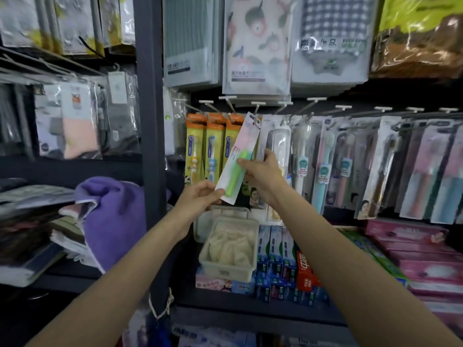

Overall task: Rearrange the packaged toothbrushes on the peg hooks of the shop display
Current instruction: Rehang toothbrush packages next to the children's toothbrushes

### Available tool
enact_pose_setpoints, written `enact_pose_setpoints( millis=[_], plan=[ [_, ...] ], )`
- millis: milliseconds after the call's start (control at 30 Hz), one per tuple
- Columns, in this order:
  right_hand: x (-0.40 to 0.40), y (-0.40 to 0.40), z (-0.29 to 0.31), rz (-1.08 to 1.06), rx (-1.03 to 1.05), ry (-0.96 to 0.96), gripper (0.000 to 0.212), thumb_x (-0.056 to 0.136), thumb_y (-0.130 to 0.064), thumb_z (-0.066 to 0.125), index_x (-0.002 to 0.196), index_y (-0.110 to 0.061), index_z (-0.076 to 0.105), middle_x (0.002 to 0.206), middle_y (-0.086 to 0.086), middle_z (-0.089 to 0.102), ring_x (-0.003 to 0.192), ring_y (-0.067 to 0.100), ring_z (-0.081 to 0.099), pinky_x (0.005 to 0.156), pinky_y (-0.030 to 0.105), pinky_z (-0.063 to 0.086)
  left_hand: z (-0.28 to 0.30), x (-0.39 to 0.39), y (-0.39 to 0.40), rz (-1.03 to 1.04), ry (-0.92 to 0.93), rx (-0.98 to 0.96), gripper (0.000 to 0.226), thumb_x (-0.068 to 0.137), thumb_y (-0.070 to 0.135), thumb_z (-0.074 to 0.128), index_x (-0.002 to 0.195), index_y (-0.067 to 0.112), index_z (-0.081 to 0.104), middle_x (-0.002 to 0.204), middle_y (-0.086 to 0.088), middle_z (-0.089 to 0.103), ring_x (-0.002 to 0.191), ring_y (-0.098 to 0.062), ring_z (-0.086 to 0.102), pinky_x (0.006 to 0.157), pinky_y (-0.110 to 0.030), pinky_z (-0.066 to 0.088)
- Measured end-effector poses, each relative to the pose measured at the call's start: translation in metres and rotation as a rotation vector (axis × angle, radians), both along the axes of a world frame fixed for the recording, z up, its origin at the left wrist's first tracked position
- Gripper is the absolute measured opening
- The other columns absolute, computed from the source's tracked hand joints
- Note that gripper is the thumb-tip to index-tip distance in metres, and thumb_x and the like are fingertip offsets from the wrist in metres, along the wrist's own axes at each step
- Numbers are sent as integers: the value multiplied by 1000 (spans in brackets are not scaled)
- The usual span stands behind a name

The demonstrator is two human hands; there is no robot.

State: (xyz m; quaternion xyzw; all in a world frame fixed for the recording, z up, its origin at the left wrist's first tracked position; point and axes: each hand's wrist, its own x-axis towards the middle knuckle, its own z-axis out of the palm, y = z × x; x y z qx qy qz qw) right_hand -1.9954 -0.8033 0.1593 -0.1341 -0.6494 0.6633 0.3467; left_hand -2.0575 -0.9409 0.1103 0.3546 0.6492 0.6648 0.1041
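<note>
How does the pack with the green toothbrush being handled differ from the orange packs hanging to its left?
The green toothbrush pack is tilted, held by the left hand at its bottom corner and the right hand at its side; the orange packs hang straight, untouched. Its card is pale pink and white; theirs are orange and yellow. Both are carded toothbrush packs.

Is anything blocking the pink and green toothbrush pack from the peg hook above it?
Nothing visible does. The toothbrush pack, held by the left hand and right hand, already has its top at the peg hook, tilted, with orange packs alongside.
</note>
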Motion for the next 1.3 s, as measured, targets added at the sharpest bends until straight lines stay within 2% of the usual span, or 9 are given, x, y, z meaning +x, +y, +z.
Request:
enact_pose_setpoints(
  millis=[133,367,433,500,567,767,900,1033,1300],
  plan=[
    [-4,1,8,-18,134,-153,54,82,4,62,128,-13,38,128,13,54,112,31,55,95,48,47,2,-1,-1,-18,8,-123,10,88,14,60,97,10,63,81,1,65,73,-7,59,63,-15,43],
    [12,9,12,-283,697,-459,71,89,3,46,148,-21,14,131,11,48,117,31,48,84,31,39,-2,-4,-8,34,-21,-137,16,93,8,51,103,10,64,92,-2,67,77,-9,59,69,-19,44],
    [13,11,13,-245,612,-427,72,88,5,47,147,-21,17,131,10,49,116,31,49,88,34,41,-2,-3,-6,49,-49,-125,16,93,7,51,100,10,64,90,-2,66,78,-9,59,69,-19,44],
    [15,9,10,-116,364,-331,70,85,12,49,143,-20,25,126,10,53,113,31,52,92,43,46,-3,-2,-3,61,-73,-110,16,93,5,50,100,10,63,90,-2,66,78,-9,59,66,-18,45],
    [19,6,3,-30,232,-269,66,84,16,49,137,-19,31,118,10,53,112,31,52,88,46,49,-4,0,0,73,-94,-90,16,93,5,49,102,9,62,91,-3,66,78,-10,60,64,-17,44],
    [47,12,-33,107,279,-417,63,83,12,50,129,-30,37,121,10,52,109,30,50,93,45,46,0,13,15,90,-65,18,18,91,17,55,109,14,56,105,-5,63,82,-8,60,68,-18,46],
    [83,31,-33,126,380,-419,62,84,11,50,129,-29,37,97,5,56,92,22,54,80,35,45,2,28,38,117,-86,51,16,92,17,54,107,15,54,105,-4,62,82,-9,61,68,-20,45],
    [125,59,-29,53,407,-335,55,85,11,50,126,-24,42,94,5,54,89,22,52,67,26,42,3,54,68,150,-33,61,18,93,16,51,110,14,56,107,-5,62,97,-18,60,79,-27,48],
    [215,147,-31,-181,604,-262,48,86,-7,62,127,-24,43,89,-4,53,73,11,53,63,27,41,24,161,169,-42,84,45,29,92,20,56,119,12,49,95,5,59,89,-11,60,73,-20,47]
  ],
)
